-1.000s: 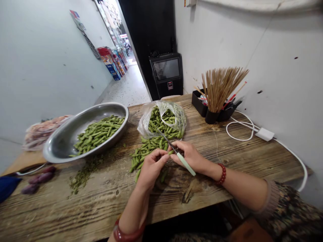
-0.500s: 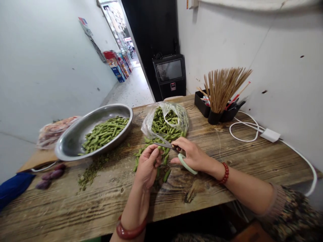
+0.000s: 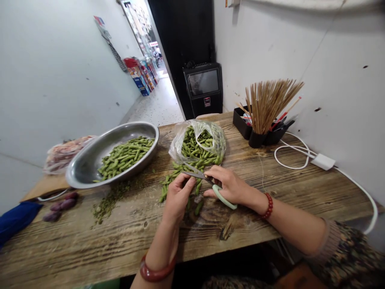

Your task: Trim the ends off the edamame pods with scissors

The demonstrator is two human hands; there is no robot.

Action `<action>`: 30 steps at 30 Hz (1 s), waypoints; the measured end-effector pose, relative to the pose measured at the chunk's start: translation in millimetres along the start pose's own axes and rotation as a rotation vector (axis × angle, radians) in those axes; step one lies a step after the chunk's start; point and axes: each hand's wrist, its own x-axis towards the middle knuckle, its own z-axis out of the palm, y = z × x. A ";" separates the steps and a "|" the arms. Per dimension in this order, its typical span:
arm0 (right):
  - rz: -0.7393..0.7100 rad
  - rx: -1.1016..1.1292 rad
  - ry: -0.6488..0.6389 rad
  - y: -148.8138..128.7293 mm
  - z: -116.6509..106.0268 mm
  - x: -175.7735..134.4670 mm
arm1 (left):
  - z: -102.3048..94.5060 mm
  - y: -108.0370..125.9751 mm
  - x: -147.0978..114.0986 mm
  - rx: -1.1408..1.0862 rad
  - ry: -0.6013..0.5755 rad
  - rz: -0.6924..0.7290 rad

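Table (image 3: 120, 249): wood, bearing all items below excl. the machine. Machine (image 3: 203, 84): black, w/ screen, beyond table's far edge. Bowl (image 3: 93, 158): metal, at L side of table, part-filled w/ green pods. Bag (image 3: 177, 148): clear plastic, mid-table, w/ more pods inside. Sticks (image 3: 267, 106): thin, brown, bundled approx. upright & fanned at top, in black holder (image 3: 255, 140) at R rear.

L hand (image 3: 177, 198): fingers curled, thumb close to index; can't tell whether a pod is pinched btwn them. R hand (image 3: 227, 184): fingers wrapped round scissors (image 3: 224, 197), i.e. gripping them by the pale green handle. Scissors lie btwn the two hands, blades parted & pointing L; lower blade ends right at L fingertips, contact not clear.

Loose pods (image 3: 165, 188): heaped on table btwn bag & L hand, just beyond L fingers, some partly hidden by that hand & the blades. Bangle (image 3: 158, 273): red-brown, on L forearm; bead bracelet (image 3: 267, 205): red, on R wrist. Purple lumps (image 3: 68, 202): a few, in a cluster nr bowl, well apart from both hands. Single pod (image 3: 199, 208): on table btwn the hands, nearer viewer than blades, apart from R fingers. Scraps (image 3: 105, 204): green, tiny, strewn in front of bowl.
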 end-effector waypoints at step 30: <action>-0.043 -0.116 -0.041 -1.1 -4.0 -0.9 | -3.3 3.4 1.2 -0.315 0.034 -0.193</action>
